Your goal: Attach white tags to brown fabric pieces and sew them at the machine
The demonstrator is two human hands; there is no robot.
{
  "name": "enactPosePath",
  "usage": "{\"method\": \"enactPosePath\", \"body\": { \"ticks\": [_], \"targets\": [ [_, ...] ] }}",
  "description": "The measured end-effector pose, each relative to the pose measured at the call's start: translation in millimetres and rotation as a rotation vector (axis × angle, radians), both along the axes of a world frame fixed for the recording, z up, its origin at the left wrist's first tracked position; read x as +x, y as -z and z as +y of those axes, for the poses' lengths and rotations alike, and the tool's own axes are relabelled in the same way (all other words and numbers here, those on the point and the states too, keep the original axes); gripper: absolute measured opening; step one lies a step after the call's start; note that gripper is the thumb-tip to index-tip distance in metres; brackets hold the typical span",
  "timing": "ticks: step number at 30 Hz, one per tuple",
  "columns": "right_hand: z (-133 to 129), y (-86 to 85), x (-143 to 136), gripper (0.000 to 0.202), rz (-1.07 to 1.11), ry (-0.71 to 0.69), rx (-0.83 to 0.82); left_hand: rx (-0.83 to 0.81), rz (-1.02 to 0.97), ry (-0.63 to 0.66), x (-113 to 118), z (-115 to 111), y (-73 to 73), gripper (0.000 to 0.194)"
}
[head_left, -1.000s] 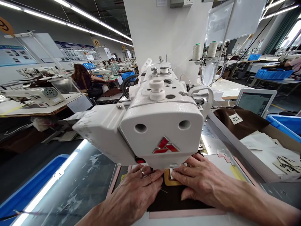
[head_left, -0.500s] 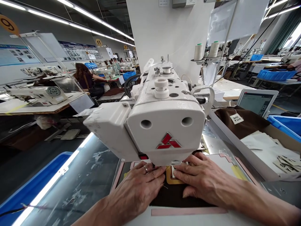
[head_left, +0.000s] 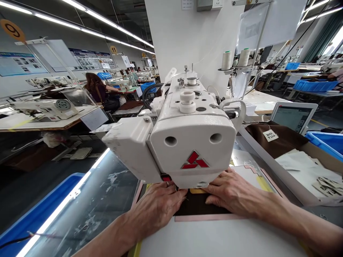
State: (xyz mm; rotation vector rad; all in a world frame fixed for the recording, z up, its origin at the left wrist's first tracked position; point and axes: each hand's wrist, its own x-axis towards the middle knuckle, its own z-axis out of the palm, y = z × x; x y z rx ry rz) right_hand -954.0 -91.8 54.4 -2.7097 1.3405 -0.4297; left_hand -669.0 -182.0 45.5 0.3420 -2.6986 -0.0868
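A white sewing machine head (head_left: 193,146) with a red three-part emblem fills the middle of the view. Below it, dark brown fabric (head_left: 197,208) lies in a white template board (head_left: 214,239) edged with pink strips. My left hand (head_left: 160,203) rests on the fabric's left side, fingers stretched flat and a ring on one. On the right, my right hand (head_left: 230,192) presses flat with its thumb apart. Between the hands, the front edge of a yellow frame (head_left: 197,191) peeks out under the head. The needle area and several fingertips are hidden by the head.
At right, a box holds pale pieces (head_left: 302,167) and brown fabric with a tag (head_left: 270,135); a tablet (head_left: 293,116) stands behind. Thread cones (head_left: 226,60) stand at the back. A blue bin (head_left: 50,210) sits at lower left. A co-worker (head_left: 98,91) sits farther off.
Both hands and the template board have moved forward under the machine head. The yellow frame is now mostly hidden, and more of the board's white front shows.
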Motion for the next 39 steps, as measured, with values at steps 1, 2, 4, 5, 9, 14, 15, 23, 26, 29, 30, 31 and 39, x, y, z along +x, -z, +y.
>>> {"method": "enactPosePath", "body": {
  "ticks": [1, 2, 4, 5, 9, 14, 15, 23, 26, 29, 30, 31, 39],
  "targets": [
    [-1, 1.5, -1, 0.017, -0.008, 0.003, 0.002, -0.005, -0.004, -0.004, 0, -1, 0.9, 0.030],
    [-2, 2.8, -1, 0.016, -0.016, 0.003, 0.003, -0.009, -0.006, -0.006, 1, -2, 1.6, 0.030],
    [-2, 3.8, -2, 0.017, -0.026, -0.002, 0.006, -0.013, -0.010, -0.018, 1, -2, 2.0, 0.030],
    [-3, 3.4, -2, 0.019, -0.032, -0.006, 0.005, -0.013, -0.015, -0.022, 2, -1, 1.8, 0.030],
    [-2, -2.5, 1, 0.022, -0.045, -0.026, 0.002, -0.017, -0.014, -0.017, 3, 3, -0.6, 0.030],
    [-1, -4.5, 3, 0.023, -0.045, -0.014, 0.014, -0.046, 0.029, -0.004, 2, 3, -2.4, 0.029],
    [0, -3.8, 3, 0.023, -0.047, -0.017, 0.015, -0.039, 0.025, -0.003, 2, 3, -2.2, 0.029],
    [1, -1.7, 1, 0.020, -0.038, -0.013, 0.020, -0.024, 0.011, 0.002, 3, 2, 0.4, 0.028],
    [-1, 2.0, 5, 0.021, -0.042, -0.018, -0.006, -0.002, -0.003, -0.012, 3, 4, -3.8, 0.026],
    [2, 7.6, 13, 0.017, -0.067, -0.053, -0.030, -0.025, 0.015, -0.036, 14, 6, -5.9, 0.023],
    [5, 8.2, 15, 0.016, -0.091, -0.062, -0.054, -0.051, 0.019, -0.044, 21, 7, -5.1, 0.024],
    [10, 7.6, 16, 0.022, -0.117, -0.059, -0.097, -0.085, 0.011, -0.052, 29, 7, -3.5, 0.024],
    [71, -15.4, 23, 0.030, -0.179, -0.011, -0.400, -0.099, -0.119, -0.144, 66, 17, -1.9, 0.029]
  ]
}}
